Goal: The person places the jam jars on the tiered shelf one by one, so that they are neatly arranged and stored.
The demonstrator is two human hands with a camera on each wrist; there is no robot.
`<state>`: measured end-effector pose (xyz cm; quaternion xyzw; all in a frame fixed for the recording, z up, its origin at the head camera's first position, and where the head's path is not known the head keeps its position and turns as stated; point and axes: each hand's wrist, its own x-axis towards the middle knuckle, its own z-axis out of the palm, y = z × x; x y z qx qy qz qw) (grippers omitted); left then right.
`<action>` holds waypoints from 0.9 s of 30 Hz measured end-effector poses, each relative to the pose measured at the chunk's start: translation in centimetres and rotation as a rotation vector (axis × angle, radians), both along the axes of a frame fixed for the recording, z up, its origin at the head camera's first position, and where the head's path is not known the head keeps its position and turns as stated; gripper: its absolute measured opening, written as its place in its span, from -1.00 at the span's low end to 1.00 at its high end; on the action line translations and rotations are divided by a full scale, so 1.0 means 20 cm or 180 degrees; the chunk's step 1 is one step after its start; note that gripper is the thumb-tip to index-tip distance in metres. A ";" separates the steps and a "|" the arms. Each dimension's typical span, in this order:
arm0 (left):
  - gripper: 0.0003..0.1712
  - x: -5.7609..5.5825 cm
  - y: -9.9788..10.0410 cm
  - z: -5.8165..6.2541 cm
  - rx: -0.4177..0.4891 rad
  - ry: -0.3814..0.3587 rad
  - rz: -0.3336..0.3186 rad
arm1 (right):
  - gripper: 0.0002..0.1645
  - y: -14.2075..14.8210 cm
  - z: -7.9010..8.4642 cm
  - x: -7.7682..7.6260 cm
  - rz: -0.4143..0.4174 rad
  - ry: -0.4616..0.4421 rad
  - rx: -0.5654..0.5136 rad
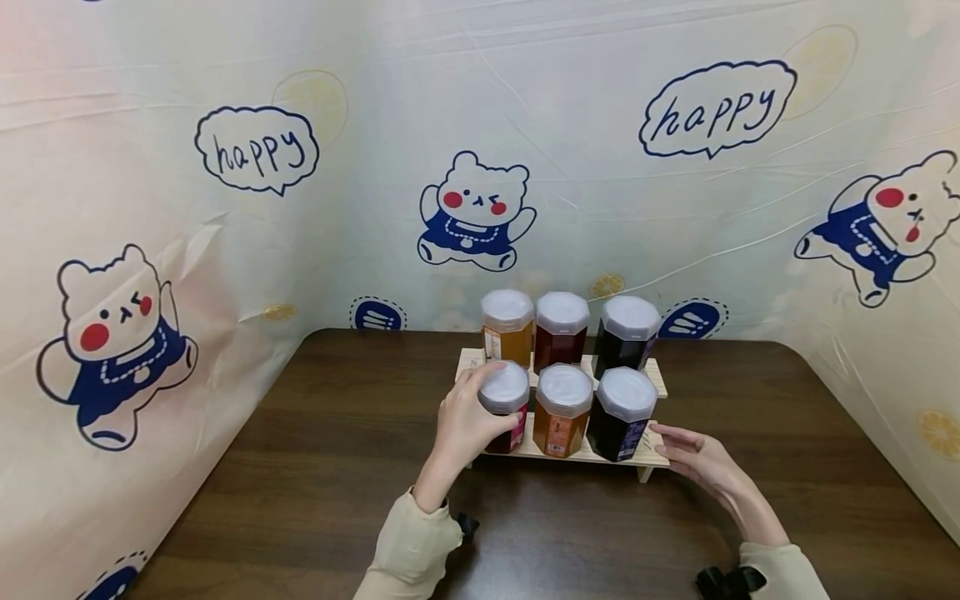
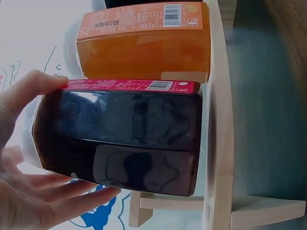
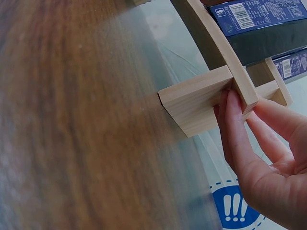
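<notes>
A two-step wooden rack (image 1: 540,457) bears jars with white lids in a front row and a back row. My left hand (image 1: 467,417) grips the front-left dark jar (image 2: 120,129), thumb on its pink label side and fingers around the far side. That jar stands on the lower step. Beside it are an orange jar (image 1: 559,425) and a dark jar with a purple label (image 1: 617,429). My right hand (image 3: 268,148) pinches the right end of the rack's lower board (image 3: 235,62), thumb above and fingers beneath.
On the upper step stand an amber jar (image 1: 508,337), a dark red jar (image 1: 559,346) and a dark jar (image 1: 626,337). The rack rests on a brown wooden table (image 1: 337,467). A printed curtain (image 1: 360,208) hangs close behind the table and along both sides.
</notes>
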<state>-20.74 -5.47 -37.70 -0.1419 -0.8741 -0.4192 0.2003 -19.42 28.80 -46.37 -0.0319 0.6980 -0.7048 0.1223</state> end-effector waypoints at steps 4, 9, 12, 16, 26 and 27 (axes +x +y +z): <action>-0.32 -0.01 0.00 -0.01 -0.0004 -0.0017 -0.0050 | -0.55 0.00 0.00 0.00 0.0007 0.0017 -0.0026; -0.32 -0.01 0.00 -0.01 0.0011 -0.0049 -0.0118 | -0.54 0.00 0.00 0.00 0.0007 0.0014 -0.0023; -0.31 -0.01 -0.01 -0.01 0.0049 -0.0152 -0.0168 | -0.53 0.00 0.00 0.00 -0.0006 -0.0002 0.0003; -0.30 -0.01 -0.02 0.00 0.0022 -0.0298 -0.0244 | -0.51 0.00 0.00 0.00 -0.0015 0.0002 0.0048; -0.28 -0.01 -0.03 0.01 -0.0119 -0.0430 -0.0332 | -0.53 0.00 0.00 0.01 -0.0008 0.0052 0.0080; -0.28 0.00 -0.04 0.02 -0.0130 -0.0422 -0.0344 | -0.52 0.00 0.00 0.00 -0.0001 0.0059 0.0085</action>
